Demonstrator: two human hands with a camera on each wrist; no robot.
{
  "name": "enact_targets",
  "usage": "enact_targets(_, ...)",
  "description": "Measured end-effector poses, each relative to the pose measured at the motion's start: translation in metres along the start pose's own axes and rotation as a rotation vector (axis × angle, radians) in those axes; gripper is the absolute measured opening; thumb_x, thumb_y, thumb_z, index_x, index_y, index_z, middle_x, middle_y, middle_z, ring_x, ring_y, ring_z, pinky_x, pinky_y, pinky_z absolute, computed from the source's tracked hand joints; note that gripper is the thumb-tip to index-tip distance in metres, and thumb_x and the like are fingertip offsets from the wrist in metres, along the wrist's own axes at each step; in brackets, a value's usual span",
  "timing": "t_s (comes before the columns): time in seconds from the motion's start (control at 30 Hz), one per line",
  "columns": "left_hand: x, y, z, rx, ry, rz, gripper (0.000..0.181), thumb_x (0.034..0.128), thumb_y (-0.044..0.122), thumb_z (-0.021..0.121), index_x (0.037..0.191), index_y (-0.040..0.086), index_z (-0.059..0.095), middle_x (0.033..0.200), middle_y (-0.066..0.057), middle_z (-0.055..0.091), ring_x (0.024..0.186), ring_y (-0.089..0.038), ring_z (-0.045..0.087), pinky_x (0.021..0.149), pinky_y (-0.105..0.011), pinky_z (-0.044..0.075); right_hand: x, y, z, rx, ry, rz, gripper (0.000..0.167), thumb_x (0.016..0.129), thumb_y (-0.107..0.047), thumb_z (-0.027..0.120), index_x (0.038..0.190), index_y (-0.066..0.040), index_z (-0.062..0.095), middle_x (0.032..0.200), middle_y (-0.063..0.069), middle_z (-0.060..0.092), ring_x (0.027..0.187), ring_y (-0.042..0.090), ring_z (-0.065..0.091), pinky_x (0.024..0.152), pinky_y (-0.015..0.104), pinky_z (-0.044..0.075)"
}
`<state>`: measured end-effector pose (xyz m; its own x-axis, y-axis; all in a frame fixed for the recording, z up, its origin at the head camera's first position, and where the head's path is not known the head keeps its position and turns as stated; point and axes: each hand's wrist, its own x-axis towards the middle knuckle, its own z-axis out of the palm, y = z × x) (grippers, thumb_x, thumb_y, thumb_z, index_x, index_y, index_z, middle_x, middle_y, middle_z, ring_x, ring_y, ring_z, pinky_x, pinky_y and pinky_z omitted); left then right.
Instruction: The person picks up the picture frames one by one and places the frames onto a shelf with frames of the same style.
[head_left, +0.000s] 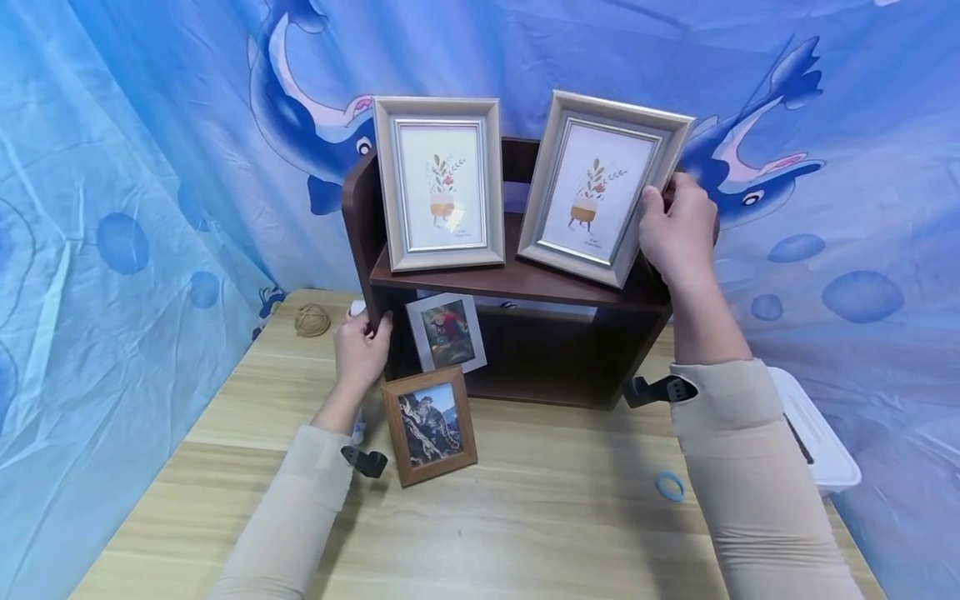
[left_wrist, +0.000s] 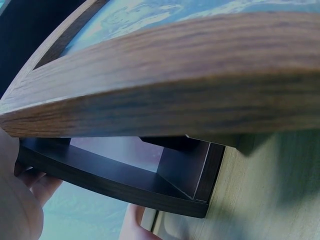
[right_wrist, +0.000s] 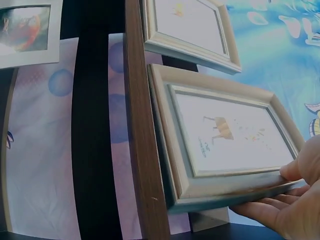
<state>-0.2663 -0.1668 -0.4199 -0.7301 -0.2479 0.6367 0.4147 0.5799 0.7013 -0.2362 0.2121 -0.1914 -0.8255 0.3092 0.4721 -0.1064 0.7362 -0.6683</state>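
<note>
Right grip (head_left: 678, 225) pinches right edge of right pale frame (head_left: 600, 187), tilted at right of shelf's upper board (head_left: 512, 279). Left grip (head_left: 362, 346) clasps left side panel (head_left: 362, 225). Best: brace panel, seat base squarely, clear of left pale frame (head_left: 440, 185).

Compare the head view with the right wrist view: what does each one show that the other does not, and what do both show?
Only the head view shows the left hand, the wooden-framed leopard picture, the twine ball, the blue ring and the white container.

Only the right wrist view clearly shows several fingers behind the tilted pale frame.

Both show that frame, the right hand, the other pale frame, the brown shelf, the parrot picture and the blue backdrop.
</note>
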Motion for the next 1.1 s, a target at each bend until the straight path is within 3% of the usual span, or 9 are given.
enact_targets(0.23,0.001,-0.001,0.0,0.004,0.01,-0.006,0.026,0.0906,0.013,0.07,0.072,-0.005,0.068,0.071,-0.021,0.07,0.07,-0.039,0.065,0.06,-0.044,0.048,-0.001,0.0,0.01,-0.003,0.056,-0.007,0.043,0.108,-0.027,0.043,0.14,0.0,0.054,0.132,0.021,0.063,0.124,0.033,0.058,0.104,0.047,0.046)
enact_targets(0.43,0.001,-0.003,0.0,0.0,0.006,-0.006,0.026,0.0911,0.012,0.07,0.07,-0.004,0.067,0.073,-0.022,0.071,0.075,-0.039,0.067,0.062,-0.045,0.051,-0.005,0.011,0.023,0.058,0.104,-0.024,0.042,0.109,-0.024,0.043,0.148,-0.008,0.045,0.136,0.017,0.061,0.127,0.029,0.055,0.106,0.044,0.045)
enact_targets(0.67,0.0,-0.002,0.0,0.0,-0.006,0.006,0.026,0.0913,0.012,0.07,0.071,-0.004,0.067,0.073,-0.023,0.071,0.077,-0.041,0.067,0.064,-0.048,0.052,-0.011,0.03,0.032,0.065,0.11,-0.128,0.042,0.107,-0.015,0.045,0.149,-0.008,0.043,0.142,0.018,0.057,0.132,0.031,0.052,0.111,0.045,0.04)
enact_targets(1.1,0.001,-0.004,0.0,-0.01,0.0,0.013,0.024,0.0904,0.012,0.07,0.072,-0.003,0.067,0.071,-0.02,0.071,0.072,-0.039,0.065,0.061,-0.042,0.049,-0.013,0.031,0.03,0.072,0.066,-0.123,0.044,0.109,-0.015,0.04,0.153,-0.011,0.039,0.148,0.015,0.053,0.134,0.029,0.05,0.114,0.043,0.037)
